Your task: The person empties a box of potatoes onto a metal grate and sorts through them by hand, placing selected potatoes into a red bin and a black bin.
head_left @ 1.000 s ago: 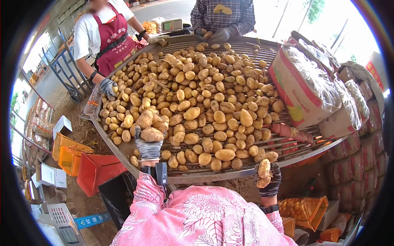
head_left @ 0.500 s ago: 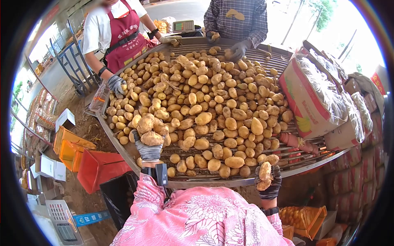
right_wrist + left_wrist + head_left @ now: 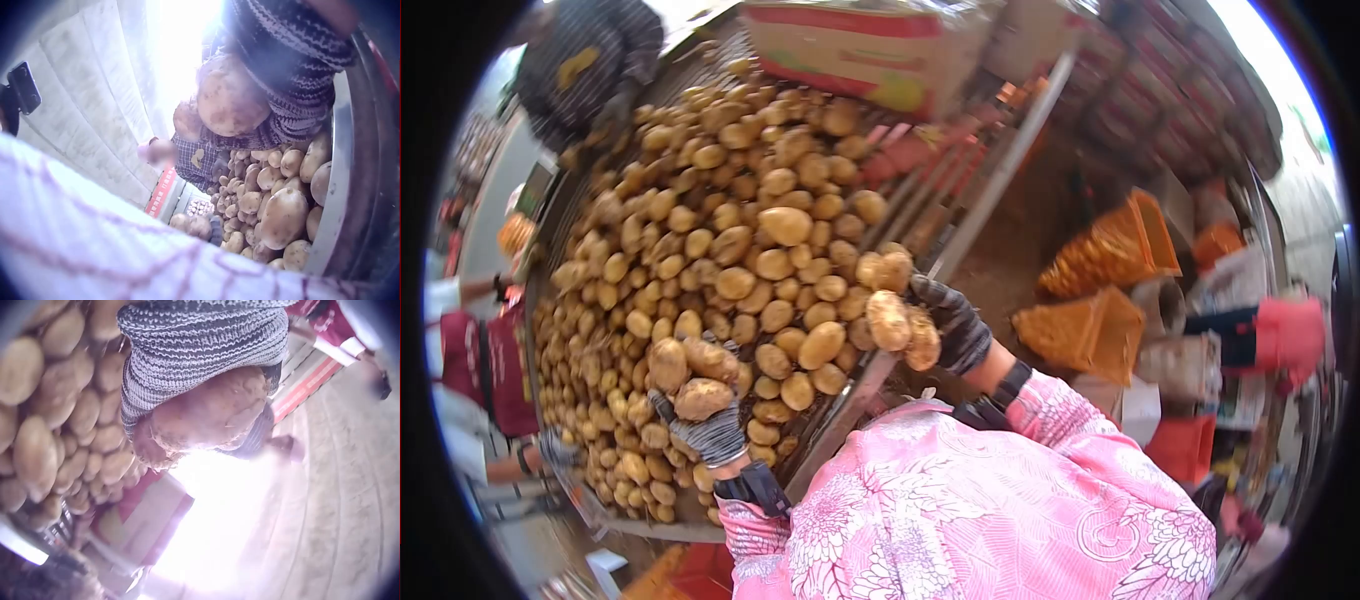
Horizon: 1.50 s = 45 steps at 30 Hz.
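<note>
In a striped knit glove, my left hand holds several potatoes above the pile, its fingers curled round them. The left wrist view shows the glove wrapped over a large potato. My right hand, in a dark striped glove, grips several potatoes at the table's near edge. In the right wrist view that glove curls round a big potato with a smaller one beside it. Loose potatoes cover the slatted table under and beyond both hands.
A metal rim borders the table. A large carton stands at the far side, near a pinkish roll. Orange bags of potatoes lie on the ground at right. Two people stand across the table, at left.
The head view has swung to the right, tilting the table. My right hand with its potatoes has come up over the table's rim. My left hand still holds its potatoes.
</note>
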Each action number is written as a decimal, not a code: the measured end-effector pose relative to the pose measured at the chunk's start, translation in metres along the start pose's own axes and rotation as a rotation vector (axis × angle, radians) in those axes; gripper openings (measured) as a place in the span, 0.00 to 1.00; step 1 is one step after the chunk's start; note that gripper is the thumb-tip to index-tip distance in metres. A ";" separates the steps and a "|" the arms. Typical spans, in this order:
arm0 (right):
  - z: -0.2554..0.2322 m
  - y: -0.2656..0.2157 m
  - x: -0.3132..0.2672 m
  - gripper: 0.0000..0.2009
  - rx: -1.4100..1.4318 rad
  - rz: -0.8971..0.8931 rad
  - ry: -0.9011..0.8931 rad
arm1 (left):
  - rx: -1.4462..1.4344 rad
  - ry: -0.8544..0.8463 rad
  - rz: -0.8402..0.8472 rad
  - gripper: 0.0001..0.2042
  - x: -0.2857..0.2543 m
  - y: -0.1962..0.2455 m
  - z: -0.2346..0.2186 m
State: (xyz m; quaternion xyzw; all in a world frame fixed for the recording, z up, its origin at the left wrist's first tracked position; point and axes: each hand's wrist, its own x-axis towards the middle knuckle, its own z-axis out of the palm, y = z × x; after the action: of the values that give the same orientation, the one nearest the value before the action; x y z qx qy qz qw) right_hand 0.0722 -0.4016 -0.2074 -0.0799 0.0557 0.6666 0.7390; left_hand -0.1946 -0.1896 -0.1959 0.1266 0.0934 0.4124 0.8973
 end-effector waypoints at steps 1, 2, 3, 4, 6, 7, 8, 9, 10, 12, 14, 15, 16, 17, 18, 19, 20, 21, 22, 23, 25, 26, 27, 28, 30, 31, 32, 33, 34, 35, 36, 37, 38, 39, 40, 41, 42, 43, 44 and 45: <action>0.027 0.006 -0.010 0.19 -0.017 -0.039 0.088 | 0.007 -0.015 -0.085 0.28 0.007 -0.012 0.000; 0.034 0.006 -0.017 0.20 -0.037 -0.093 0.091 | -0.011 -0.062 -0.187 0.27 0.016 -0.027 0.001; 0.036 0.006 -0.023 0.20 -0.060 -0.148 0.089 | 0.140 0.007 -0.232 0.27 0.021 -0.053 0.033; 0.033 0.006 -0.026 0.20 -0.051 -0.181 0.083 | 0.111 -0.020 -0.308 0.29 0.026 -0.078 0.047; 0.028 -0.001 -0.039 0.20 -0.095 -0.168 0.006 | 0.101 -0.018 -0.491 0.31 0.034 -0.114 0.058; 0.048 0.004 -0.058 0.19 -0.543 -0.398 0.161 | -0.084 -0.080 -0.553 0.29 0.042 -0.126 0.029; 0.018 0.001 -0.054 0.18 -0.556 -0.532 0.135 | 0.051 -0.062 -0.590 0.28 0.034 -0.152 0.051; 0.009 -0.004 -0.065 0.20 -0.362 -0.491 0.164 | 0.192 -0.055 -0.620 0.27 0.025 -0.177 0.075; 0.001 -0.009 -0.077 0.22 -0.347 -0.508 0.305 | 0.216 -0.215 -0.675 0.26 0.021 -0.200 0.080; -0.011 -0.020 -0.113 0.27 -0.410 -0.588 0.347 | 0.338 -0.321 -0.757 0.25 0.021 -0.230 0.079; -0.013 -0.021 -0.139 0.30 -0.460 -0.679 0.411 | 0.457 -0.226 -0.847 0.24 0.010 -0.256 0.094; -0.024 -0.023 -0.157 0.30 -0.470 -0.711 0.444 | 0.534 -0.189 -0.858 0.23 -0.001 -0.275 0.105; -0.037 -0.025 -0.178 0.31 -0.462 -0.740 0.485 | 0.557 -0.217 -0.921 0.23 -0.015 -0.300 0.115; -0.045 -0.026 -0.201 0.31 -0.418 -0.793 0.513 | 0.631 -0.244 -0.958 0.23 -0.028 -0.324 0.123; -0.051 -0.026 -0.223 0.30 -0.393 -0.803 0.565 | 0.704 -0.268 -0.987 0.22 -0.041 -0.346 0.128; -0.057 -0.026 -0.242 0.30 -0.371 -0.801 0.612 | 0.722 -0.281 -1.036 0.22 -0.051 -0.368 0.130; -0.055 -0.023 -0.238 0.29 -0.342 -0.871 0.707 | 0.792 -0.463 -1.087 0.23 -0.046 -0.373 0.141; -0.057 -0.026 -0.273 0.28 -0.286 -0.826 0.690 | 0.859 -0.659 -1.121 0.23 -0.057 -0.399 0.139; -0.048 -0.025 -0.303 0.28 -0.198 -0.825 0.676 | 0.744 -0.562 -1.316 0.23 -0.066 -0.419 0.138; -0.046 -0.023 -0.331 0.28 -0.116 -0.824 0.664 | 0.711 -0.596 -1.373 0.23 -0.079 -0.443 0.135; -0.071 -0.014 -0.362 0.27 -0.258 -1.142 0.777 | 0.735 -0.645 -1.347 0.23 -0.118 -0.484 0.145; -0.068 -0.009 -0.388 0.28 -0.373 -1.219 0.873 | 0.716 -0.744 -1.359 0.24 -0.141 -0.500 0.157; -0.061 -0.001 -0.417 0.29 -0.496 -1.287 0.967 | 0.694 -0.839 -1.365 0.26 -0.165 -0.511 0.171; -0.053 0.007 -0.444 0.30 -0.470 -1.309 1.013 | 0.685 -0.911 -1.376 0.27 -0.189 -0.524 0.184; -0.046 0.024 -0.491 0.32 -0.487 -1.375 1.089 | 0.647 -1.061 -1.368 0.29 -0.231 -0.545 0.200; -0.046 0.032 -0.512 0.32 -0.529 -1.422 1.116 | 0.618 -1.140 -1.351 0.29 -0.248 -0.553 0.203; -0.052 0.041 -0.530 0.33 -0.549 -1.433 1.144 | 0.605 -1.222 -1.347 0.28 -0.261 -0.561 0.200; -0.061 0.048 -0.545 0.34 -0.572 -1.446 1.166 | 0.595 -1.307 -1.336 0.28 -0.270 -0.568 0.193; -0.067 0.053 -0.555 0.35 -0.570 -1.413 1.199 | 0.592 -1.349 -1.379 0.28 -0.274 -0.572 0.182; -0.077 0.057 -0.561 0.37 -0.568 -1.384 1.227 | 0.700 -1.540 -1.208 0.26 -0.273 -0.583 0.153; -0.097 0.059 -0.567 0.38 -0.645 -1.278 1.351 | 0.905 -1.700 -1.111 0.25 -0.263 -0.583 0.146; -0.117 0.059 -0.573 0.38 -0.652 -1.272 1.330 | 1.114 -1.849 -0.998 0.25 -0.247 -0.578 0.141; -0.135 0.057 -0.578 0.38 -0.784 -0.670 1.619 | 1.249 -1.839 -1.109 0.24 -0.226 -0.567 0.137; -0.144 0.053 -0.580 0.38 -0.879 -0.026 1.808 | 1.389 -1.816 -1.220 0.23 -0.200 -0.549 0.133; -0.132 0.043 -0.572 0.38 -0.966 0.222 1.857 | 1.333 -1.649 -1.242 0.21 -0.170 -0.521 0.111; -0.121 0.031 -0.558 0.38 -1.081 0.462 1.878 | 1.295 -1.471 -1.230 0.19 -0.139 -0.489 0.094; -0.166 0.045 -0.560 0.37 -1.399 0.080 1.811 | 1.377 -1.406 -1.198 0.17 -0.115 -0.456 0.108; -0.161 0.024 -0.543 0.34 -1.315 -0.034 1.710 | 1.497 -1.304 -1.125 0.15 -0.092 -0.414 0.127; -0.182 0.001 -0.524 0.31 -1.308 -0.089 1.561 | 1.590 -1.134 -0.991 0.14 -0.077 -0.369 0.131; -0.208 -0.025 -0.500 0.25 -1.498 -0.105 1.507 | 1.662 -0.939 -0.827 0.13 -0.069 -0.328 0.132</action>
State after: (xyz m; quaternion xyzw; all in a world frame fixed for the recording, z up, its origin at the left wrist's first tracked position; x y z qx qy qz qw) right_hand 0.0492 -0.9319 -0.3159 -0.9088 0.0707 0.2766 0.3041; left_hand 0.0318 -0.4676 -0.1661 0.8109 0.0256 -0.2128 0.5445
